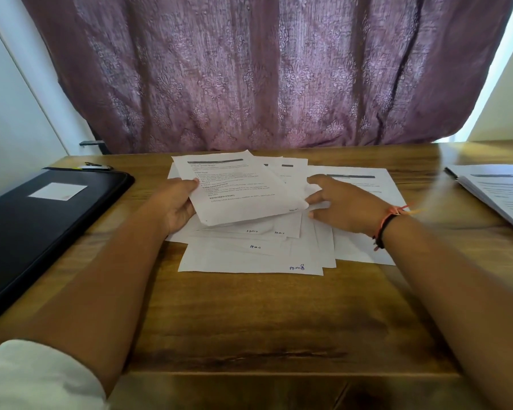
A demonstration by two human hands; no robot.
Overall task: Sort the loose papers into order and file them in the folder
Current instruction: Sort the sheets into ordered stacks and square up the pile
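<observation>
Behind the pile of loose papers (249,255) hangs a mauve curtain (255,69), its crinkled cloth woven with a floral pattern. The pile lies at the middle of a wooden table (249,315) with a brown, streaked grain. Nearer than the pile there is a broad stretch of bare wood up to the front edge. Left of the pile, with a strip of wood between, lies a shut black folder (36,220). It is smooth, has rounded corners and a white label, and runs off the table's left edge. Right of the pile, well apart, a second stack of printed pages (501,196) is cut by the frame. The pile itself is fanned and skewed, with handwritten page marks at the sheets' near corners.

Above the pile 1 printed sheet (237,187) is raised and tilted. The left hand (175,208) grips its left edge, thumb on top and fingers beneath. The right hand (344,208) rests on the pile at the sheet's right edge. I cannot tell whether it pinches paper. Its wrist wears 2 cords (387,224), 1 orange and 1 black.
</observation>
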